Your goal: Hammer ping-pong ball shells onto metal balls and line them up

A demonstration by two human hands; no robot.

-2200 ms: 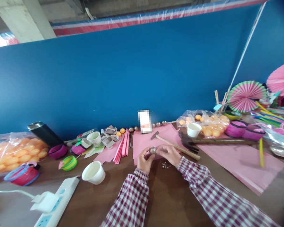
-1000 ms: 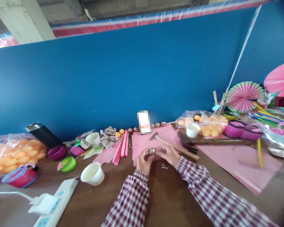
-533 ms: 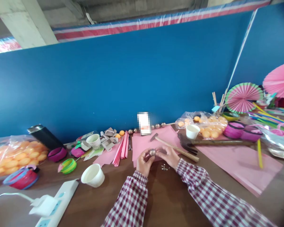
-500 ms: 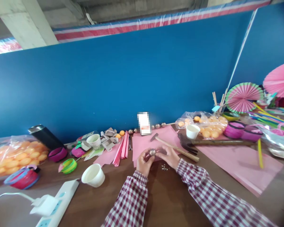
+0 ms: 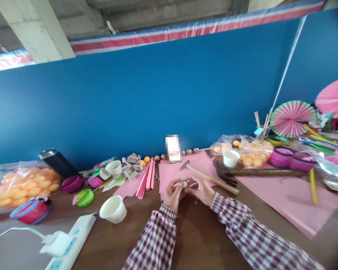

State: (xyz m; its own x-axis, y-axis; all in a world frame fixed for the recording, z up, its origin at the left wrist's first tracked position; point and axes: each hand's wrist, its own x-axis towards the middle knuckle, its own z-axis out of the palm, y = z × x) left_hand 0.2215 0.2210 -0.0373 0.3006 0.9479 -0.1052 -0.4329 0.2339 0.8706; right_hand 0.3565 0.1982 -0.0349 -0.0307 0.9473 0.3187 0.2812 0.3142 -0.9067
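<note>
A small ball (image 5: 183, 183) with a shiny, silvery, bumpy surface is gripped in the fingertips of my left hand (image 5: 172, 195). From the other side, the bent fingers and thumb of my right hand (image 5: 202, 191) close on the same ball. Whether a smaller piece sits between the right fingertips is too small to tell. Several tiny shiny metal pieces (image 5: 197, 202) lie on the table just under my right hand, partly covered by it. Behind my hands, a hammer (image 5: 208, 176) with a wooden handle lies across pink paper (image 5: 171, 170).
White cups (image 5: 113, 209) (image 5: 231, 158) stand left and right. Silvery balls (image 5: 196, 150) line the blue partition. A claw hammer (image 5: 264, 171) lies at right on more paper. Bags of orange balls (image 5: 25, 185) (image 5: 252, 153) flank the area. A power strip (image 5: 76, 234) occupies the front left.
My right hand has moved closer to the ball, its fingers now against it. More of the small metal pieces are hidden beneath that hand. The view has shifted slightly.
</note>
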